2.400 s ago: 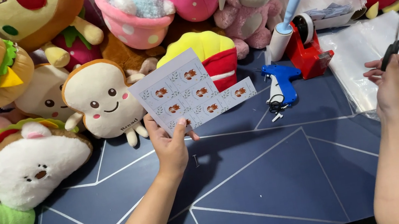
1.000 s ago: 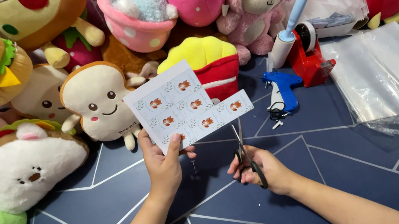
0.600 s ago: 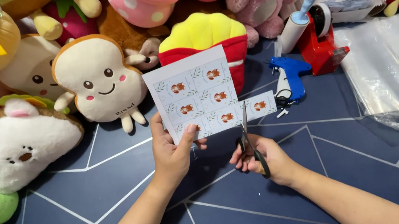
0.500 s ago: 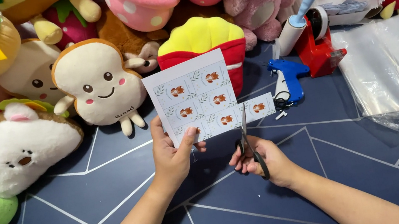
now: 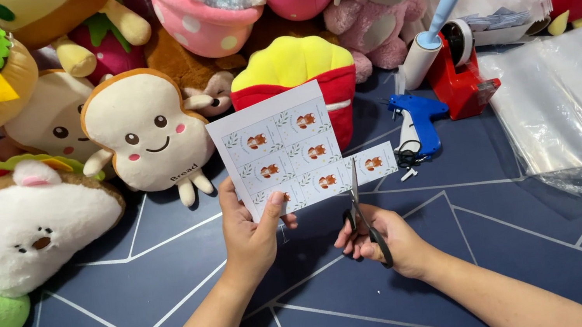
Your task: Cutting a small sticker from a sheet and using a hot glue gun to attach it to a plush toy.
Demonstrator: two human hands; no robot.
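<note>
The sticker sheet (image 5: 281, 149) is held up above the blue table (image 5: 175, 317), pinched at its lower left corner by the left hand (image 5: 251, 233), while the right hand (image 5: 382, 239) grips scissors (image 5: 360, 211) whose blades seem to meet the sheet's lower edge. Behind it sit a fries plush (image 5: 297, 80) and a toast plush (image 5: 144, 133), with a blue tagging gun (image 5: 416, 119) just to the right

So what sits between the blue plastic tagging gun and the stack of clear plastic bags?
In the head view, only bare dark blue table mat lies between the blue plastic tagging gun and the clear plastic bags; the red tape dispenser stands just behind that gap.
</note>
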